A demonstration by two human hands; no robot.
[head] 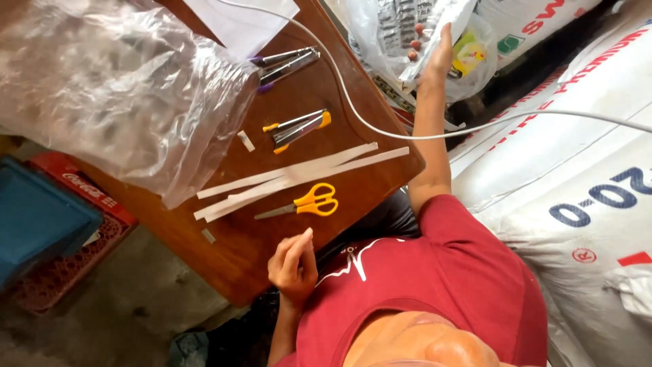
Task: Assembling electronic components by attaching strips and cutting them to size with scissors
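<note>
- Worktop of dark brown wood fills the middle of the head view, its rounded corner toward the white woven sacks stacked alongside.
- Long white paper strips lie across the wood, overlapping one another; a short white scrap sits apart from them.
- Yellow-handled scissors rest just beside the strips, blades shut, on the side nearer the person.
- A yellow utility knife lies above the strips; a purple-tipped one lies farther up, near a white paper sheet.
- A large crumpled clear plastic bag covers one end of the worktop.
- A white cable curves over the wood and across the sacks.
- Beside the worktop stand a red crate and a blue box on a grey concrete floor.
- The right hand, arm stretched well past the worktop's edge, grips a flat silvery packet that pokes from another clear bag.
- The left hand hovers at the near edge, fingers loosely curled and nearly closed, holding nothing, close to the scissors.
</note>
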